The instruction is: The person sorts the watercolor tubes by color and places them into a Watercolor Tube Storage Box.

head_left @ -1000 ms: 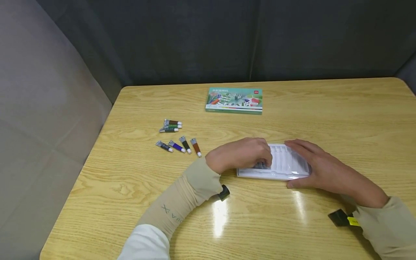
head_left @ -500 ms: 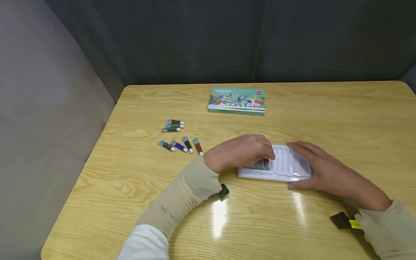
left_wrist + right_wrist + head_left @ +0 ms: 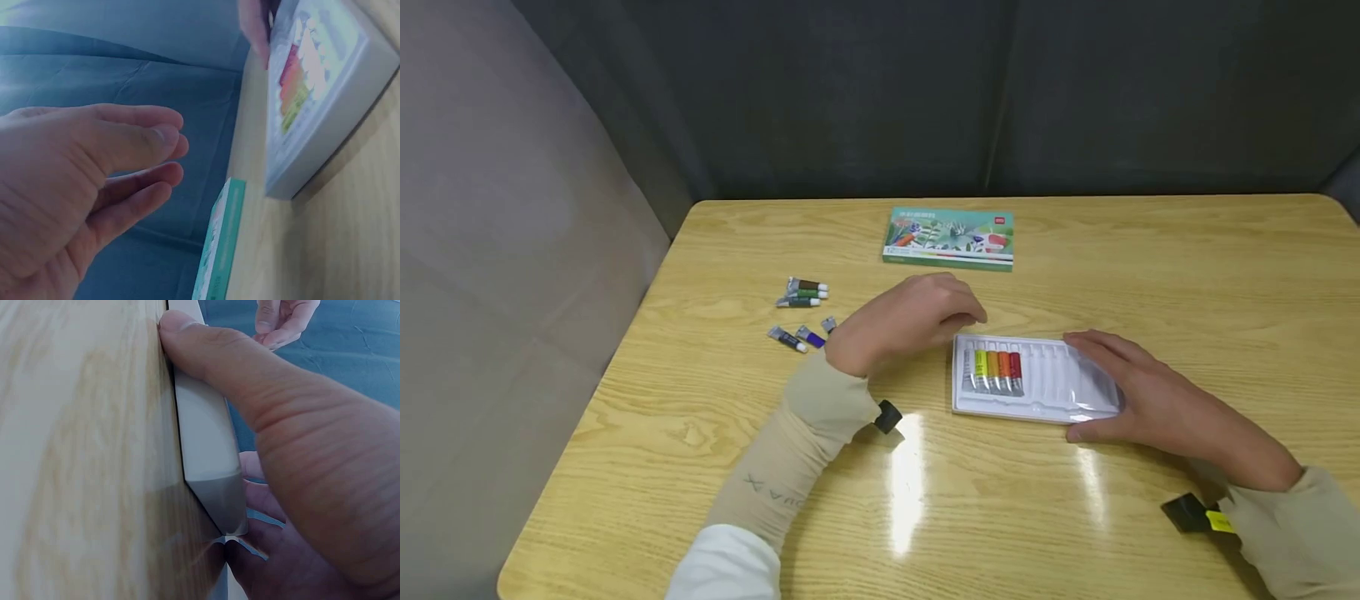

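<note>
Head: two glare streaks on tabletop [image 3: 985, 500] | wrist views: bluish | left-wrist: tray [image 3: 328, 125] perhaps overexposed

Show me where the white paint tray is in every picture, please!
Head: white paint tray, right of centre.
Left wrist: tray, upper right.
Right wrist: tray, upper middle, seen side-on.
Shared landmark: the right hand, holding the tray, shows in all three.

Left sleeve [image 3: 801, 442] is showing beige, dark lettering [image 3: 771, 493] running along it, white cloth [image 3: 728, 567] showing up-arm. Right sleeve [image 3: 1296, 521] is matching. Black blocks [image 3: 1184, 512] are protruding beside both; yellow label [image 3: 1220, 522] flanking the right one.
</note>
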### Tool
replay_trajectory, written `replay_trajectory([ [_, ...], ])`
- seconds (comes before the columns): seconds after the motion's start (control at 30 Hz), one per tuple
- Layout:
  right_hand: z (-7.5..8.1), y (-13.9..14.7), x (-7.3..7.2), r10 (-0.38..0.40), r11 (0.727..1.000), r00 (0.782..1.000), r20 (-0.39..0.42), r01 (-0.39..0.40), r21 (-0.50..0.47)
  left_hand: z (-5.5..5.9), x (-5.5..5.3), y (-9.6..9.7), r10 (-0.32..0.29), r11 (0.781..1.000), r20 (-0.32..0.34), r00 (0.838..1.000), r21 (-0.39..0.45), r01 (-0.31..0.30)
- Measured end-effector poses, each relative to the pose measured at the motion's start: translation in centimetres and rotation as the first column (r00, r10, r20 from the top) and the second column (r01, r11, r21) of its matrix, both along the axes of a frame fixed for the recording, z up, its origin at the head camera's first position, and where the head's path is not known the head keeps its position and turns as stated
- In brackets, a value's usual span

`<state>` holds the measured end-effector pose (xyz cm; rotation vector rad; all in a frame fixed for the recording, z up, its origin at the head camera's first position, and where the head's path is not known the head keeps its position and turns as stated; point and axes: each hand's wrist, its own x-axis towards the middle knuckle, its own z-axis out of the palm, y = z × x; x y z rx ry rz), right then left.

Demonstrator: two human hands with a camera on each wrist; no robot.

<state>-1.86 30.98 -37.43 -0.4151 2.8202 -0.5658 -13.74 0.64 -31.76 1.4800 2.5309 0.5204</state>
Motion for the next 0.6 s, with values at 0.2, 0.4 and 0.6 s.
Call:
replay_trajectory([
  [0.2, 0.1, 0.1, 0.1, -0.004, 1.0, 1.0, 0.007, 0.004, -0.017, 0.4, -0.6, -1.1, 0.066, 0.998, 0.03, 0.997, -0.015, -0.066],
  [0.4, 0.1, 0.0, 0.1, -0.005, 1.0, 1.0, 0.015, 0.005, -0.007, 0.1, -1.0, -2.5, 0.132, 0.99, 0.027, 0.991, -0.05, -0.131],
  [0.6, 0.1, 0.0, 0.1, 0.004, 1.0, 1.0, -0.001, -0.004, -0.001, 0.0, -1.2, -3.9, 0.169, 0.985, 0.027, 0.985, -0.031, -0.168],
])
